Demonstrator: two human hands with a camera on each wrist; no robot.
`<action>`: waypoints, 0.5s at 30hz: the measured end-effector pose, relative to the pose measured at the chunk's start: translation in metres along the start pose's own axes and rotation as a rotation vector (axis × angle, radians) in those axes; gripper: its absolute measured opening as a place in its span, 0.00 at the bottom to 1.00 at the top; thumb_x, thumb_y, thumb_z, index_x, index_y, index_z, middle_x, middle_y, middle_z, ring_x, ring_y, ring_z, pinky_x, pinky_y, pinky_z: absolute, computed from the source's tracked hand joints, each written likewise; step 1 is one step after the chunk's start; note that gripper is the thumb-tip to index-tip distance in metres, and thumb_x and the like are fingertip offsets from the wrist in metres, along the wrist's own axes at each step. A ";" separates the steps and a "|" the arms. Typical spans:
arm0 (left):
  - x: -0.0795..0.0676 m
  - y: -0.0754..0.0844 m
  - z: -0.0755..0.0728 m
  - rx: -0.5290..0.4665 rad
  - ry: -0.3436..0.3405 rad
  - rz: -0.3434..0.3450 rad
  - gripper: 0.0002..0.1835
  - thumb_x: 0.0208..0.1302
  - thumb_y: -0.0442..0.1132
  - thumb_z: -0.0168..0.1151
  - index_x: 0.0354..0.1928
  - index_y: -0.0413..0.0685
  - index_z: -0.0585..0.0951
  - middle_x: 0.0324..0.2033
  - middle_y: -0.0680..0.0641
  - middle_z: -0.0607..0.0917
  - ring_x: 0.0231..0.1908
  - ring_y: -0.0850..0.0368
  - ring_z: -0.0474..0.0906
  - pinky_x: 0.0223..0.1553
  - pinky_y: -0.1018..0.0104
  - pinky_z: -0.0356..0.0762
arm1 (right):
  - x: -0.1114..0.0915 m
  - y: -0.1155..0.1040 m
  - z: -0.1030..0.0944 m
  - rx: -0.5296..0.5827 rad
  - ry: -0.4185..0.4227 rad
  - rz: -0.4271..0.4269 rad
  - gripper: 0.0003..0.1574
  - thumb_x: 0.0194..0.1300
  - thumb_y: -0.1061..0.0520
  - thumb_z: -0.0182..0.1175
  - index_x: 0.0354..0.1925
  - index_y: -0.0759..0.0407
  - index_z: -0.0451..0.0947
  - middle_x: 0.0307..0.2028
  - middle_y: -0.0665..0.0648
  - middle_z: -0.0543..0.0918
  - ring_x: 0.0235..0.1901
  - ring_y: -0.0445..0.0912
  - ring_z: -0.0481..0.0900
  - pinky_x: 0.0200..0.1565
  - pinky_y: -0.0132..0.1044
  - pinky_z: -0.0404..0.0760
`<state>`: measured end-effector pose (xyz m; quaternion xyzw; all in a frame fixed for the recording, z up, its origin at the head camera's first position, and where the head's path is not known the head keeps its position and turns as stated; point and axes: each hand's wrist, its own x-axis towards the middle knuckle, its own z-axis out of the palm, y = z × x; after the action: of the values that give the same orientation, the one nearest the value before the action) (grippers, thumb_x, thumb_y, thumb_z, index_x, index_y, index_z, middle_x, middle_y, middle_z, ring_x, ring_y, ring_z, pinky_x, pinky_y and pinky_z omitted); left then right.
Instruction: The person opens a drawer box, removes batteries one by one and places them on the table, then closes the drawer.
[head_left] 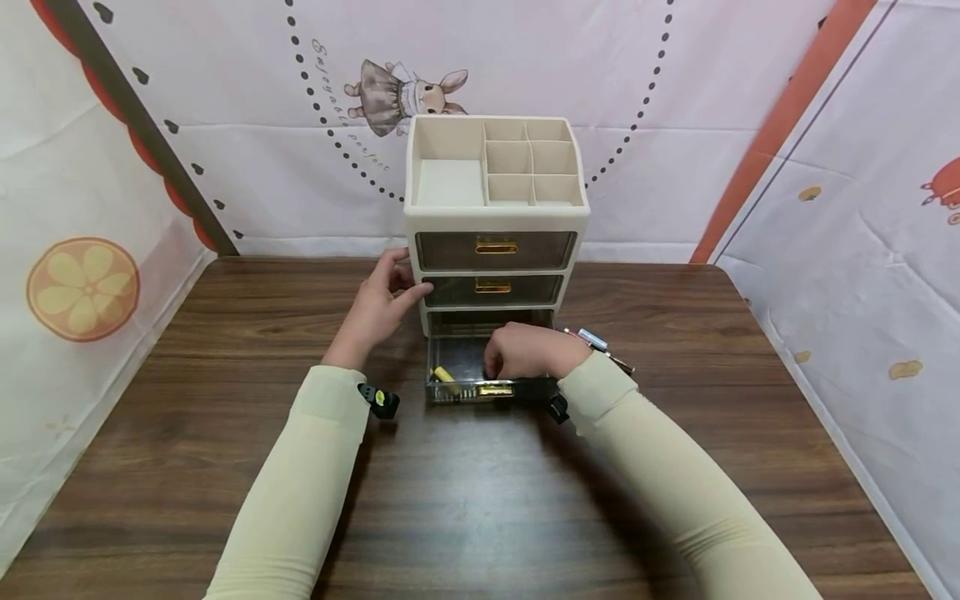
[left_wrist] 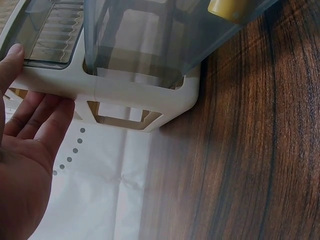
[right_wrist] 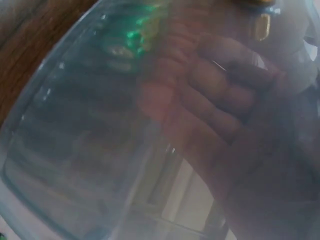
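Observation:
A cream desktop drawer organizer [head_left: 495,218] stands at the back of the table, its clear bottom drawer [head_left: 457,354] pulled out. My left hand [head_left: 378,304] holds the organizer's left front corner, thumb on the front and fingers against the side. My right hand [head_left: 525,350] reaches down into the open drawer with curled fingers [right_wrist: 210,85], seen blurred through clear plastic in the right wrist view. A small dark spot shows at its fingertips; whether it grips anything is unclear. A yellow cylindrical thing [head_left: 446,379] lies in the drawer's front left, also visible in the left wrist view [left_wrist: 230,9].
Two smoky drawers with gold handles, the top one [head_left: 495,250] and the middle one [head_left: 492,289], are closed. The compartmented top tray [head_left: 450,183] sits above. Several slim pen-like things [head_left: 594,339] lie right of the organizer, partly behind my right wrist. Patterned cloth [head_left: 300,192] hangs behind.

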<state>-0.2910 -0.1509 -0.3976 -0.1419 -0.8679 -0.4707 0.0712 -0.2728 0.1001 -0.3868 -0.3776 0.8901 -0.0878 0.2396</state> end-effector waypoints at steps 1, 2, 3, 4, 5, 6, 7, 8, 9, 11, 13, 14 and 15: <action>0.000 0.000 0.000 0.000 0.000 -0.001 0.31 0.66 0.54 0.59 0.68 0.63 0.62 0.44 0.43 0.79 0.48 0.48 0.78 0.50 0.49 0.73 | 0.000 0.001 0.000 0.000 -0.006 0.004 0.12 0.62 0.62 0.58 0.31 0.47 0.85 0.33 0.44 0.84 0.32 0.38 0.76 0.38 0.35 0.77; 0.000 0.001 0.000 0.000 0.000 -0.003 0.31 0.66 0.54 0.59 0.68 0.63 0.62 0.44 0.43 0.79 0.48 0.48 0.78 0.50 0.49 0.73 | 0.000 0.001 0.000 -0.001 -0.010 0.004 0.13 0.62 0.63 0.58 0.30 0.46 0.85 0.32 0.44 0.84 0.30 0.38 0.75 0.37 0.35 0.77; 0.000 0.001 0.000 -0.001 0.000 -0.005 0.31 0.66 0.54 0.59 0.68 0.64 0.62 0.44 0.43 0.79 0.48 0.48 0.78 0.50 0.49 0.73 | 0.000 0.001 0.000 0.000 -0.014 0.006 0.14 0.61 0.64 0.57 0.29 0.46 0.85 0.32 0.44 0.84 0.30 0.39 0.74 0.36 0.35 0.76; 0.000 0.002 0.000 -0.001 -0.001 -0.004 0.31 0.66 0.54 0.59 0.68 0.64 0.62 0.44 0.43 0.79 0.47 0.48 0.78 0.49 0.49 0.73 | 0.000 0.001 0.000 -0.001 -0.017 0.006 0.15 0.61 0.65 0.56 0.29 0.46 0.84 0.31 0.45 0.84 0.29 0.39 0.74 0.36 0.35 0.76; 0.000 0.002 0.000 -0.001 -0.002 -0.003 0.31 0.67 0.54 0.59 0.68 0.64 0.61 0.44 0.44 0.79 0.47 0.48 0.78 0.50 0.49 0.73 | 0.000 0.001 0.000 -0.005 -0.018 0.006 0.16 0.61 0.65 0.56 0.29 0.46 0.84 0.31 0.44 0.83 0.29 0.39 0.73 0.35 0.35 0.75; 0.000 0.002 0.000 0.000 -0.002 -0.001 0.31 0.67 0.54 0.59 0.68 0.64 0.61 0.44 0.44 0.79 0.48 0.48 0.78 0.50 0.49 0.73 | 0.000 0.002 0.000 -0.012 -0.017 0.005 0.16 0.61 0.65 0.56 0.29 0.46 0.84 0.32 0.44 0.83 0.29 0.39 0.73 0.35 0.35 0.75; 0.000 0.001 0.000 -0.001 -0.001 0.000 0.31 0.67 0.54 0.59 0.68 0.63 0.61 0.44 0.44 0.79 0.48 0.48 0.78 0.50 0.49 0.73 | -0.001 0.002 0.000 -0.013 -0.017 0.009 0.16 0.62 0.65 0.56 0.30 0.46 0.84 0.32 0.45 0.83 0.29 0.39 0.73 0.36 0.35 0.75; 0.000 0.001 0.000 0.001 -0.001 0.002 0.31 0.67 0.54 0.59 0.68 0.64 0.61 0.44 0.44 0.79 0.48 0.48 0.78 0.50 0.49 0.73 | -0.001 0.002 -0.001 -0.017 -0.016 0.012 0.15 0.63 0.65 0.55 0.30 0.47 0.85 0.33 0.45 0.83 0.30 0.40 0.73 0.36 0.35 0.75; 0.000 0.001 0.000 0.000 0.001 0.004 0.31 0.67 0.54 0.59 0.68 0.64 0.61 0.44 0.44 0.79 0.47 0.48 0.78 0.50 0.49 0.74 | -0.001 0.003 -0.001 -0.018 -0.015 0.017 0.15 0.63 0.64 0.55 0.31 0.47 0.85 0.34 0.45 0.84 0.30 0.40 0.74 0.36 0.35 0.75; 0.000 0.001 0.000 0.003 0.002 0.008 0.31 0.67 0.54 0.59 0.68 0.63 0.61 0.44 0.44 0.79 0.47 0.48 0.78 0.50 0.49 0.74 | -0.002 0.003 -0.001 -0.018 -0.014 0.024 0.14 0.64 0.64 0.54 0.34 0.49 0.85 0.36 0.47 0.84 0.32 0.41 0.75 0.38 0.36 0.76; 0.000 0.001 0.000 0.004 0.004 0.010 0.31 0.67 0.54 0.59 0.68 0.63 0.61 0.44 0.44 0.79 0.47 0.48 0.78 0.50 0.49 0.74 | -0.003 0.004 0.000 -0.018 -0.012 0.032 0.13 0.65 0.63 0.54 0.37 0.50 0.85 0.38 0.49 0.84 0.34 0.41 0.76 0.40 0.37 0.77; 0.000 0.001 0.000 0.006 0.003 0.010 0.31 0.67 0.54 0.59 0.69 0.63 0.61 0.44 0.44 0.79 0.47 0.48 0.78 0.50 0.49 0.74 | -0.004 0.004 0.000 -0.017 -0.010 0.034 0.13 0.66 0.63 0.55 0.38 0.51 0.85 0.40 0.50 0.84 0.35 0.40 0.77 0.41 0.37 0.78; 0.000 0.001 0.000 0.007 0.002 0.011 0.31 0.67 0.54 0.59 0.69 0.63 0.61 0.44 0.43 0.79 0.47 0.47 0.78 0.50 0.49 0.73 | -0.005 0.005 0.000 -0.014 -0.004 0.036 0.12 0.66 0.62 0.55 0.40 0.52 0.85 0.41 0.50 0.84 0.36 0.40 0.77 0.42 0.37 0.78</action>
<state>-0.2904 -0.1501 -0.3972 -0.1460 -0.8686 -0.4676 0.0751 -0.2728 0.1070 -0.3866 -0.3634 0.8968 -0.0764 0.2404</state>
